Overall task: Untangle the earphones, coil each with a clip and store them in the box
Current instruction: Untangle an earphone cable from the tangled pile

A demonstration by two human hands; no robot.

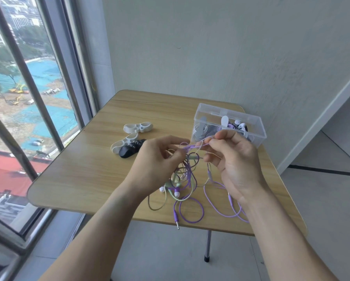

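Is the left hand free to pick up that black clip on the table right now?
Probably not yet. The left hand pinches the tangled earphones with the right hand. The black clip lies unobstructed just beyond its knuckles, so it would need to let go first.

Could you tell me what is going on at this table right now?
A person is untangling earphones over a wooden table. Both hands, the left hand and the right hand, pinch a purple cable stretched between them, with the rest of the purple and green tangle hanging onto the table. Two white clips and a black clip lie unused. The clear box already holds some coiled earphones.
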